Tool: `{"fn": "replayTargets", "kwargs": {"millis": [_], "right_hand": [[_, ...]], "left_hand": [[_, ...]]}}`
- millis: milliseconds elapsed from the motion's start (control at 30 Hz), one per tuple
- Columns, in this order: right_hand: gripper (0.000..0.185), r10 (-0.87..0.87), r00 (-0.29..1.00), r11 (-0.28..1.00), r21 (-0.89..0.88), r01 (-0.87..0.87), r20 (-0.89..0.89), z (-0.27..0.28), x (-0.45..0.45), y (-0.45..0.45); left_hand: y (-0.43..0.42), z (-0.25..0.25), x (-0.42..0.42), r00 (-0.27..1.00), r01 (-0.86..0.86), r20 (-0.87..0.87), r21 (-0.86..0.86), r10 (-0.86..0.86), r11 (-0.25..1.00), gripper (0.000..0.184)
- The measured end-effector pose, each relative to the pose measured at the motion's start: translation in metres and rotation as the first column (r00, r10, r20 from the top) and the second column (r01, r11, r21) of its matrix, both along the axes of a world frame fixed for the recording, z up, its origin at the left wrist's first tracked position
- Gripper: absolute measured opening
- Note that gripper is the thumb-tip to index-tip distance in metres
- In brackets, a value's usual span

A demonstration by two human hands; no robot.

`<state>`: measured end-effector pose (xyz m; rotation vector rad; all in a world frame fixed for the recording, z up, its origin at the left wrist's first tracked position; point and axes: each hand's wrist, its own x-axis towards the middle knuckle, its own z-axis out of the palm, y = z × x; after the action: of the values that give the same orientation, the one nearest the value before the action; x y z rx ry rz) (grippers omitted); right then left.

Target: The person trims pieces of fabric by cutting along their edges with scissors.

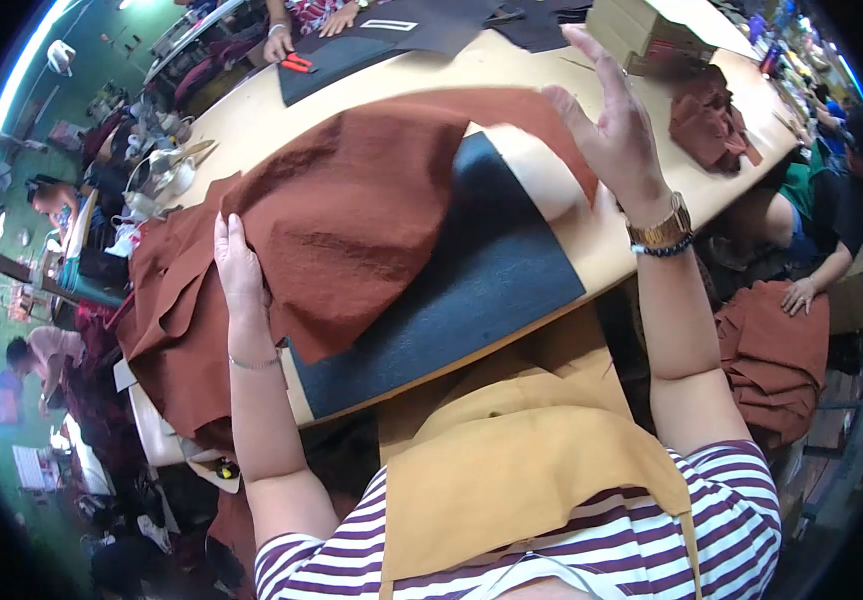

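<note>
A large piece of rust-brown fabric (361,215) lies bunched and partly lifted over a dark blue board (511,270) on the table. My left hand (239,262) rests against the fabric's left part, its fingers stretched out straight; the thumb is mostly hidden. More of the same brown fabric (176,310) hangs over the table's left edge. My right hand (619,130) is raised above the table's right part, thumb and fingers spread, with nothing in it. Just left of it, a strip of the brown cloth curves across the pale tabletop, slightly blurred.
Across the table (241,125), another person's hand (278,44) is near red-handled scissors (297,63) on dark cloth (351,72). A cardboard box (641,35) and crumpled brown cloth (711,120) sit at right. Beside me, a co-worker's hand (799,295) rests on stacked brown fabric (776,350).
</note>
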<state>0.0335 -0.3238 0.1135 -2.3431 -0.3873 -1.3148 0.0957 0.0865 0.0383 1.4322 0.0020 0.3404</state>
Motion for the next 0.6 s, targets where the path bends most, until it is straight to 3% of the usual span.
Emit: {"fn": "replayTargets", "kwargs": {"millis": [33,133,200,300,367,467,500,533,600], "right_hand": [[0.05,0.005,0.999,1.0,-0.024,-0.006,-0.05,-0.003,-0.006,0.006],[0.041,0.146,0.953,0.988,-0.006,-0.153,-0.265,-0.041,-0.024,0.014],[0.035,0.111,0.88,0.989,-0.032,-0.141,-0.462,-0.074,-0.042,0.017],[0.031,0.199,0.757,0.979,0.09,-0.183,-0.622,-0.116,-0.057,0.023],[0.028,0.175,0.739,0.98,0.042,-0.195,-0.651,-0.129,-0.062,0.036],[0.027,0.127,0.736,0.981,-0.026,-0.192,-0.665,-0.133,-0.059,0.049],[0.027,0.11,0.732,0.982,-0.042,-0.186,-0.672,-0.132,-0.058,0.05],[0.027,0.117,0.728,0.981,-0.035,-0.19,-0.676,-0.132,-0.058,0.051],[0.027,0.122,0.72,0.982,-0.023,-0.188,-0.683,-0.132,-0.059,0.048]], "left_hand": [[0.017,-0.004,-0.002,0.99,-0.102,-0.069,0.228,0.121,0.968,0.042],[0.107,-0.064,0.0,0.97,-0.15,-0.09,0.509,0.225,0.848,0.055],[0.133,-0.069,-0.025,0.93,-0.263,0.087,0.834,0.356,0.484,0.06],[0.092,-0.035,-0.065,0.883,-0.401,0.366,0.914,0.293,0.066,0.067],[0.049,-0.018,-0.075,0.959,-0.276,0.283,0.931,0.007,0.237,0.072],[-0.022,-0.013,-0.093,0.992,0.017,-0.009,0.998,-0.127,0.062,0.075],[-0.031,-0.027,-0.089,0.987,0.034,-0.035,0.999,-0.159,-0.009,0.07],[-0.037,-0.039,-0.083,0.982,-0.027,0.023,0.999,-0.188,-0.02,0.047],[-0.036,-0.052,-0.065,0.979,0.093,-0.047,0.97,-0.199,0.225,0.026]]}}
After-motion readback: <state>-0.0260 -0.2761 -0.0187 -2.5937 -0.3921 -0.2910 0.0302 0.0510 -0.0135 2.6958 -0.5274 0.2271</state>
